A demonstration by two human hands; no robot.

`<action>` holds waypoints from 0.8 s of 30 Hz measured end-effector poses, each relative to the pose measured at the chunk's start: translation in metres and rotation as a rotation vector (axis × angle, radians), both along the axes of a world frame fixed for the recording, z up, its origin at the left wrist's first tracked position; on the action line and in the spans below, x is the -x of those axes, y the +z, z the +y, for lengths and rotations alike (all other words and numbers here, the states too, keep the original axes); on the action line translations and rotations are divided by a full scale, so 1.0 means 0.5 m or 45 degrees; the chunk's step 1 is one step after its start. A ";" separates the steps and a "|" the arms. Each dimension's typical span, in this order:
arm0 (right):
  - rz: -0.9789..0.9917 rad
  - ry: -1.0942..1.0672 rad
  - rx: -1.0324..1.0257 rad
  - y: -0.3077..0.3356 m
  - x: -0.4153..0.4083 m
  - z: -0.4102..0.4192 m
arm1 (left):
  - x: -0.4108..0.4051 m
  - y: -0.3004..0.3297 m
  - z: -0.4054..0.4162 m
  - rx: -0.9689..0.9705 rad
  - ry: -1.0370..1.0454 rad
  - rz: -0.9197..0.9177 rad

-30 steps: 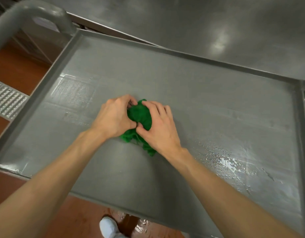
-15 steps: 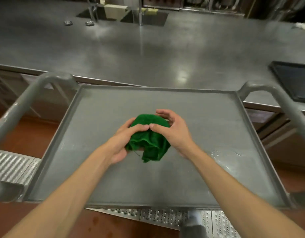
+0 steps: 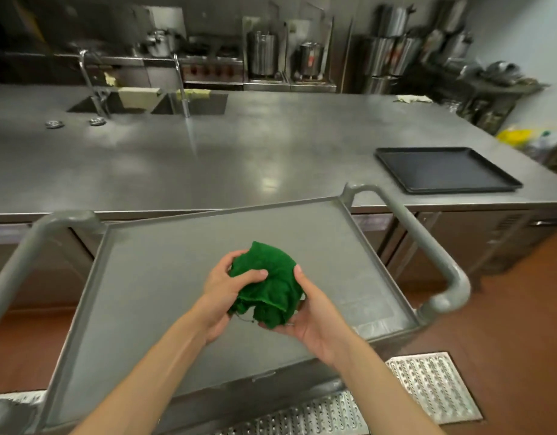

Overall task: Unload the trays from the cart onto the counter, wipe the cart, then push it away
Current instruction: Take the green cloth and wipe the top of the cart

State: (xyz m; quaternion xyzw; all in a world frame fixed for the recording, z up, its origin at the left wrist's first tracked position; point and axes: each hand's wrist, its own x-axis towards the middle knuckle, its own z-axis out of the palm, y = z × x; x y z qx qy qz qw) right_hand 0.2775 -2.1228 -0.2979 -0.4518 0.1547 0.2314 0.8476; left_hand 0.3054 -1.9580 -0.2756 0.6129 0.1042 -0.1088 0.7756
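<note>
Above the cart's top shelf [image 3: 164, 277], you hold a bunched green cloth [image 3: 267, 284] between both hands, clear of the metal. Your left hand [image 3: 227, 290] grasps it from the side, thumb pressed across the fabric; your right hand [image 3: 308, 312] cups it from beneath, fingers curled around the folds. Beyond the shelf's far rim, a dark baking tray [image 3: 446, 171] lies flat on the stainless counter [image 3: 239, 158], well to the right. Grey tubular handles [image 3: 427, 243] rise at either end of the cart, and a perforated floor grate [image 3: 427, 390] shows below your right forearm.
</note>
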 end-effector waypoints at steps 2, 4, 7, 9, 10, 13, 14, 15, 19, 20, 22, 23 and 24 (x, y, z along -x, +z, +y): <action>-0.061 -0.080 -0.006 0.009 0.026 -0.047 | 0.019 0.006 -0.051 0.001 -0.039 -0.019; -0.100 -0.178 0.010 0.019 0.054 -0.118 | 0.040 0.015 -0.125 -0.007 -0.092 -0.037; -0.167 -0.302 0.035 0.032 0.109 -0.253 | 0.076 0.025 -0.271 -0.021 -0.211 -0.069; -0.176 -0.411 0.031 0.044 0.151 -0.351 | 0.103 0.036 -0.379 -0.018 -0.280 -0.094; -0.175 -0.469 0.030 0.052 0.175 -0.407 | 0.118 0.042 -0.438 -0.010 -0.315 -0.101; -0.184 -0.609 0.057 0.076 0.251 -0.578 | 0.166 0.057 -0.618 0.038 -0.446 -0.112; -0.197 -0.651 0.073 0.086 0.276 -0.636 | 0.180 0.059 -0.680 0.065 -0.492 -0.112; -0.208 -0.693 0.090 0.095 0.300 -0.691 | 0.193 0.059 -0.739 0.084 -0.535 -0.110; -0.202 -0.845 0.177 0.113 0.381 -0.890 | 0.242 0.056 -0.948 0.106 -0.713 -0.102; -0.198 -0.874 0.189 0.115 0.393 -0.933 | 0.247 0.054 -0.992 0.107 -0.756 -0.105; -0.207 -0.933 0.178 0.115 0.413 -1.012 | 0.251 0.053 -1.079 0.116 -0.835 -0.090; -0.212 -0.961 0.164 0.112 0.421 -1.049 | 0.250 0.051 -1.121 0.122 -0.869 -0.077; -0.210 -0.989 0.153 0.111 0.426 -1.089 | 0.246 0.049 -1.167 0.124 -0.897 -0.069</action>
